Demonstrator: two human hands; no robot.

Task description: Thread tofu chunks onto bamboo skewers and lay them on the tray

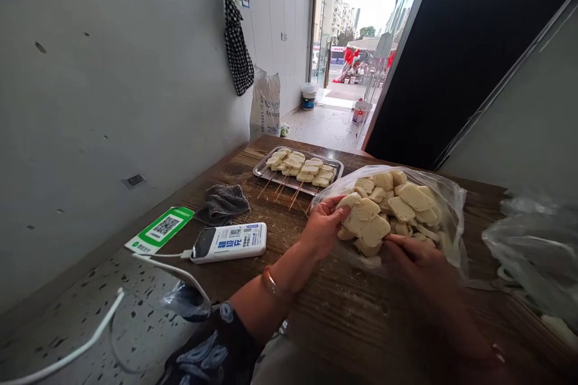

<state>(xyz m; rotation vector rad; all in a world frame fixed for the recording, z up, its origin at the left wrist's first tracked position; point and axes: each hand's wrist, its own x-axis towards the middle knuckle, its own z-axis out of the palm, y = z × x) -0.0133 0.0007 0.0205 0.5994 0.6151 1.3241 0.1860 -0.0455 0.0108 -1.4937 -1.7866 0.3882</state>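
Note:
My left hand (323, 225) is closed on a few pale slices (363, 219) that look like steamed bun, its thumb and fingers along their left edge. At their lower right edge, my right hand (418, 258) is pinched shut. Whatever its fingers hold is too small or hidden to make out. Behind the held slices lies a clear plastic bag (456, 204), full of similar loose slices (409, 201). Farther back, a metal tray (261, 169) bears rows of slices on thin wooden skewers (295, 192), the stick ends pointing toward me over the rim.
On the wooden table (343, 307) at left lie a dark grey cloth (223, 203), a white power bank (230, 242) with a cable, and a green QR-code card (160, 228). Crumpled clear plastic (537, 246) is at right. A wall (112, 72) borders the left side.

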